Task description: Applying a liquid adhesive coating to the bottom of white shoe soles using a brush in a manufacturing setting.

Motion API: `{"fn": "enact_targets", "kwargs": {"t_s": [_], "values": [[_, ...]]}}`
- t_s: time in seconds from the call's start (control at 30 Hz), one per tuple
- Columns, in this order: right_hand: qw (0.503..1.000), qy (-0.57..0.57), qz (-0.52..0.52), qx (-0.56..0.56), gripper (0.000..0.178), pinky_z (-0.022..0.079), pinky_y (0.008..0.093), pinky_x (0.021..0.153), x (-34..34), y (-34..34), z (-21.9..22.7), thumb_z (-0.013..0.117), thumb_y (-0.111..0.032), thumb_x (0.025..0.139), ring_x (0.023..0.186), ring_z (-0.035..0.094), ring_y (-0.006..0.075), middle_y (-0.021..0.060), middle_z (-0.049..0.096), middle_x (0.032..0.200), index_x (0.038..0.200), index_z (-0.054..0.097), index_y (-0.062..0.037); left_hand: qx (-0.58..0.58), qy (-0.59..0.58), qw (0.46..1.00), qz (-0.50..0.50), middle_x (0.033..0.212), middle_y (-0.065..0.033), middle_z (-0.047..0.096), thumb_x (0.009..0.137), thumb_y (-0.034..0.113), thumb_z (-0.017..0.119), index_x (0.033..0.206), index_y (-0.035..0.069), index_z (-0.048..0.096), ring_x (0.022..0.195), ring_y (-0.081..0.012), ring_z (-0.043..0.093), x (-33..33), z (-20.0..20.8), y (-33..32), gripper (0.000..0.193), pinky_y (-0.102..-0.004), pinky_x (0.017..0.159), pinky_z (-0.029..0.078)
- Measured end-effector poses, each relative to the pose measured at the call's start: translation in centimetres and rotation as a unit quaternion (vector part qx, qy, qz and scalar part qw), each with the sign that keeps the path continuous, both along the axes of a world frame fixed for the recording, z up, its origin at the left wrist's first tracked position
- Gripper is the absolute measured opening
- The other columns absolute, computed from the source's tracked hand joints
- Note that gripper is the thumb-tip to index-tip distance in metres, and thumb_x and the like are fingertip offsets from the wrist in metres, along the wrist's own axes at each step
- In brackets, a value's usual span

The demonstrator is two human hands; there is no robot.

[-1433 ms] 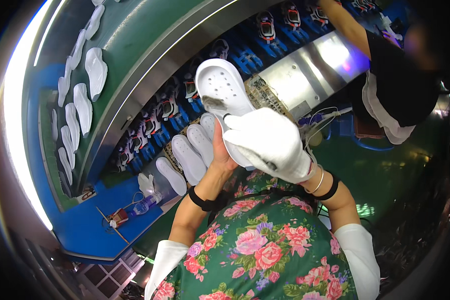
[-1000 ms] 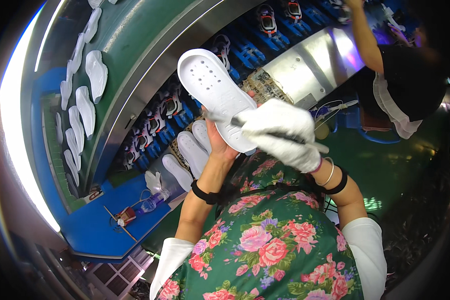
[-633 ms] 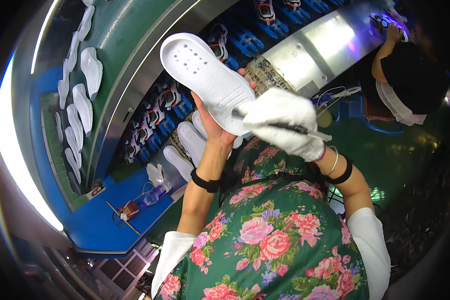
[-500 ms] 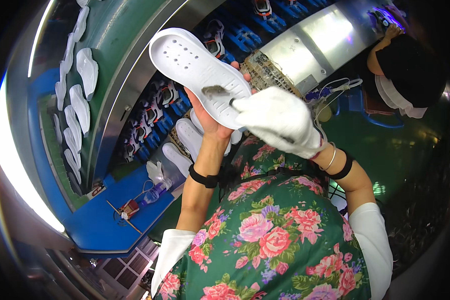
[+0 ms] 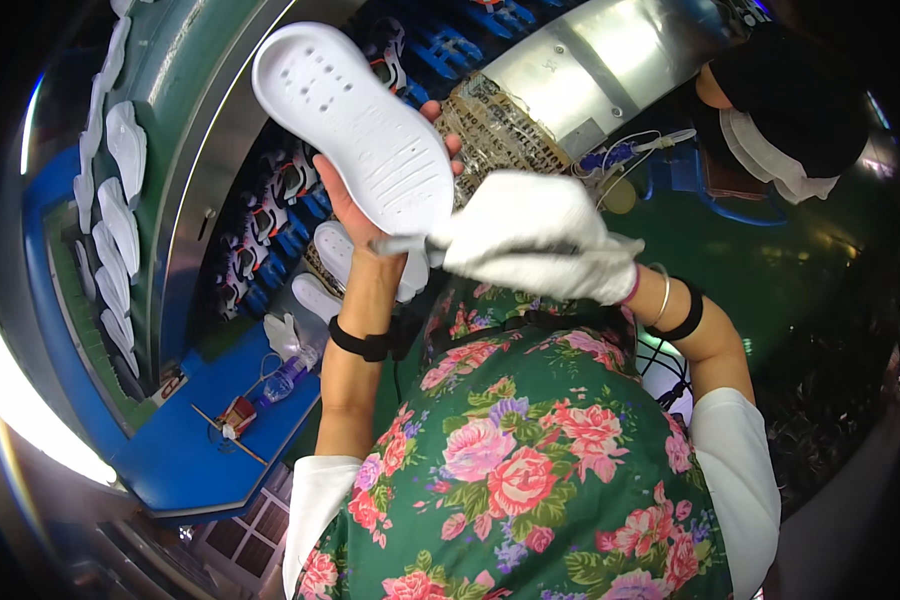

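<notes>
A white shoe sole [image 5: 365, 145], with small holes at its wide end and ridges across the other, rests on my bare left hand [image 5: 345, 212]. The fingers curl round its far edge while the thumb lies along the near side. My right hand [image 5: 535, 235] wears a white knitted glove and is closed round a small brush [image 5: 402, 243] with a dark tip, blurred by motion. The brush is just below the narrow end of the sole, over my left wrist; whether it touches cannot be made out. More white soles [image 5: 334, 252] lie below my left hand.
Several white soles lie on a green conveyor [image 5: 185, 60] at left. Shoes stand on blue racks [image 5: 440, 50] behind the sole. A blue table [image 5: 185, 455] holds a bottle [image 5: 282, 382] and a white glove [image 5: 282, 335]. Another person [image 5: 795, 110] is at the upper right.
The brush has come off the sole's ridged face and moved left and down past its narrow end. Both hands and the sole have shifted left in view.
</notes>
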State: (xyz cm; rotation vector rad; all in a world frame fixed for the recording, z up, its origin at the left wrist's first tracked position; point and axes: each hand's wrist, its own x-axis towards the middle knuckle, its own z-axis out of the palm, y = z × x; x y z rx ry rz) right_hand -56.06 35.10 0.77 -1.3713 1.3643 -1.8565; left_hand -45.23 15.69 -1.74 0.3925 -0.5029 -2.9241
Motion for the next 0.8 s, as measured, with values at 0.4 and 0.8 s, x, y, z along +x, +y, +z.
{"fn": "enact_targets", "kwargs": {"t_s": [0.4,0.8], "values": [[0.994,-0.088,-0.021,0.057,0.008,0.056,0.0322,0.074,-0.3,0.2,0.3,0.079,-0.001,0.076,0.086,0.070,0.0202,0.0093,0.075,0.093,0.081,0.075,-0.0042,0.022,0.046,0.996,-0.078,0.147,-0.0297,0.040,0.084,0.074,0.054,0.156,0.009,0.027,0.111,-0.0449,0.060,-0.4,-0.5,-0.9,0.100,-0.0544,0.092,0.053],[1.000,-0.004,0.031,0.006,0.015,0.055,0.0343,0.074,-0.4,0.8,0.3,0.077,-0.006,0.078,0.081,0.069,0.0233,0.0087,0.075,0.101,0.092,0.077,-0.0084,-0.020,0.119,0.977,-0.176,0.140,-0.0365,0.043,0.081,0.061,0.066,0.153,0.004,0.034,0.109,-0.0443,0.061,-1.6,-0.5,-2.2,0.097,-0.0467,0.087,0.055]]}}
